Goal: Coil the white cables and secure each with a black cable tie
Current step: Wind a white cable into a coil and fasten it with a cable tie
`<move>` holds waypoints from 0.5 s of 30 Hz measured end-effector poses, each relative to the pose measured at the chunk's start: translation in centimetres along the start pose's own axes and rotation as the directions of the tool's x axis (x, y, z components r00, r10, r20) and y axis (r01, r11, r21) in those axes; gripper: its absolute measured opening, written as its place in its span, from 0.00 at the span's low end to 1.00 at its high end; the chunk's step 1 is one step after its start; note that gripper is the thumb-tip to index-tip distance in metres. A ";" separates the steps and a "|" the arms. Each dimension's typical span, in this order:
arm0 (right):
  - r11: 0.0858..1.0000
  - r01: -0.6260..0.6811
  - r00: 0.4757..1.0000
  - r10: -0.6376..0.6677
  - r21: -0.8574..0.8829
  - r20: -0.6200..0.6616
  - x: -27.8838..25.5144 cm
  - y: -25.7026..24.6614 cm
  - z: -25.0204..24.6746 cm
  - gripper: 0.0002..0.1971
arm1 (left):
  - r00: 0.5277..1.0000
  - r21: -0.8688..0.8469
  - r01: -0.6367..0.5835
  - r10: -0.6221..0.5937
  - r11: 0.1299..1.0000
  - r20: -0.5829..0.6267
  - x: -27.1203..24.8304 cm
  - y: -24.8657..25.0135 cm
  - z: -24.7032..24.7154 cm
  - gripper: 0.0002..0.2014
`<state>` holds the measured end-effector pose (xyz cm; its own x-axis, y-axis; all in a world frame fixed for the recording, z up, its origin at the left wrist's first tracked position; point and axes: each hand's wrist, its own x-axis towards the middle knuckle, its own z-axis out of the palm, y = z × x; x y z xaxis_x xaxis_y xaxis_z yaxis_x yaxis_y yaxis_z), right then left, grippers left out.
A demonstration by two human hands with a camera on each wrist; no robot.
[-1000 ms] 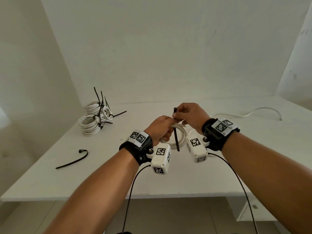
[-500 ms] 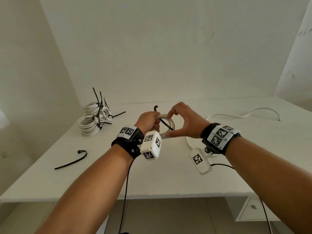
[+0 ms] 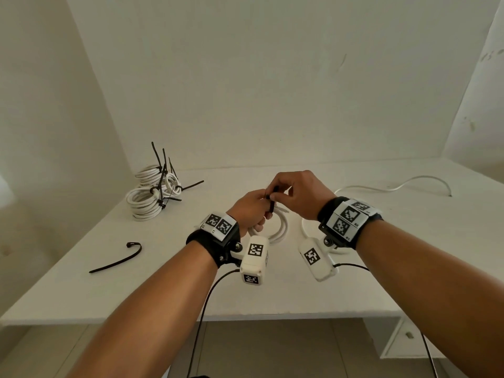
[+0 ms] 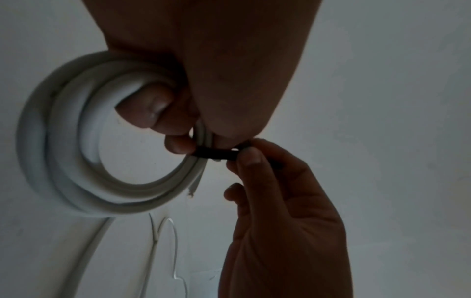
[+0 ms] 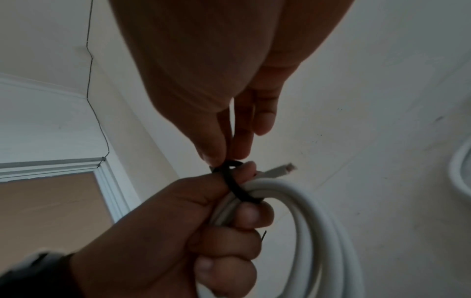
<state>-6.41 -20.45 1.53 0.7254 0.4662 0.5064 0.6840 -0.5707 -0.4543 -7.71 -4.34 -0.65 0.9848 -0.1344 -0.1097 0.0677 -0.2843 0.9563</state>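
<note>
Two hands meet above the middle of the white table (image 3: 409, 241), working on one coil of white cable (image 3: 281, 230). The left hand (image 3: 249, 211) has its fingers curled round the bundled turns of the coil, gripping it at the upper left of the ring; in the left wrist view the ring hangs below and to the left of that hand (image 4: 203, 60), its opening facing the camera. A black cable tie (image 3: 271, 205) is wrapped across the gathered strands right at the grip, its long axis crossing the run of the cable; in the head view it stands roughly upright between the two hands. The right hand (image 3: 300, 195) pinches the upper end of the tie between thumb and fingertips (image 5: 216, 149), its other fingers loosely extended. A cut end of the cable (image 5: 280, 170) pokes out past the tie, pointing away from the left hand toward the wall. From the coil a length of cable trails off to the right along the table. At the far left of the table sits a stack of coiled cables (image 3: 148, 199), each bound with ties whose tails stick upward and sideways. A loose spare tie (image 3: 114, 264) lies flat nearer the front left edge, one end hooked.
</note>
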 end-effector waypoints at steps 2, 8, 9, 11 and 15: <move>1.000 -0.025 1.000 0.025 -0.015 -0.012 -0.2 -0.1 0.0 0.02 | 1.000 -0.002 -0.019 0.019 1.000 -0.003 0.0 0.0 0.1 0.06; 0.993 -0.105 0.990 0.110 0.056 -0.094 -0.1 0.1 -0.1 0.02 | 0.986 -0.001 -0.161 0.161 0.987 -0.048 -0.2 -0.3 0.1 0.08; 0.989 -0.120 0.985 0.129 0.086 -0.111 -0.1 0.1 -0.2 0.03 | 0.985 0.009 -0.165 0.165 0.986 -0.046 -0.3 -0.4 0.1 0.08; 0.973 -0.145 0.980 0.166 0.178 -0.108 -0.1 -0.1 -0.4 0.04 | 0.989 0.009 -0.138 0.139 0.990 -0.045 -0.4 -0.4 0.1 0.10; 0.974 -0.184 0.981 0.174 0.132 0.086 -0.1 -1.0 -0.4 0.07 | 0.997 0.108 -0.079 0.080 0.991 -0.007 -0.4 0.0 0.2 0.11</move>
<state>-7.21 -20.22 2.26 0.8373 0.4161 0.3547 0.5426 -0.5529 -0.6324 -8.18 -4.51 -0.63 0.9883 -0.1496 -0.0308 -0.0277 -0.3738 0.9271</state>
